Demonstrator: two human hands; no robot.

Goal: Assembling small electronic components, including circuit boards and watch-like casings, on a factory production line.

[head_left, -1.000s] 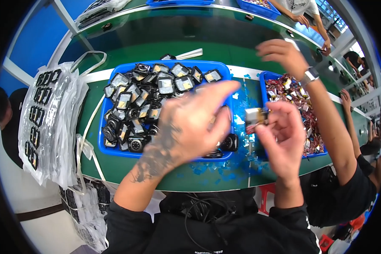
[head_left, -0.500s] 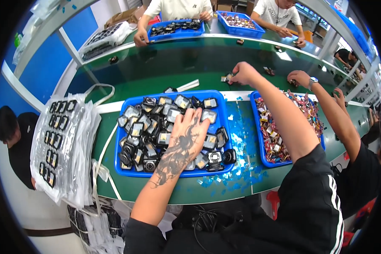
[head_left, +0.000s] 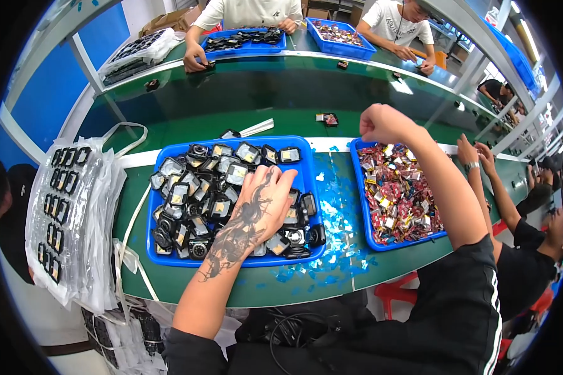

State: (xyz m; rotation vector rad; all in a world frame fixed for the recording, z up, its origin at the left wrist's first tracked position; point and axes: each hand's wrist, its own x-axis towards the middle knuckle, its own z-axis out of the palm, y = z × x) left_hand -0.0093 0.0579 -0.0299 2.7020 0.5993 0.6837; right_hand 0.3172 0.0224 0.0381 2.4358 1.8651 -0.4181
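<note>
Low over the near-left blue tray (head_left: 152, 250), my left hand (head_left: 259, 203) reaches down into black square cases with clear or grey faces that look like smartwatch bodies (head_left: 236, 174). Its fingers bend down among them and the tips are hidden, so I cannot tell whether it grips one. Above the far edge of the right blue tray (head_left: 364, 232), my right hand (head_left: 378, 124) is curled, with nothing visible in it. That tray is heaped with small red, yellow and silver parts (head_left: 397, 194). A black case with a silver-and-yellow piece beside it (head_left: 327, 119) lies on the green belt, left of my right hand.
Blue film scraps (head_left: 331, 237) litter the green table between the trays. At left stands a stack of plastic-wrapped sheets holding cases (head_left: 69, 206). Across the green belt (head_left: 231, 100), two people work by blue trays (head_left: 247, 49). Other workers' arms (head_left: 475, 156) reach in at right.
My right hand has let go of the case on the belt and moved right, toward the right tray. My left hand stays over the cases. The whole view has shifted slightly.
</note>
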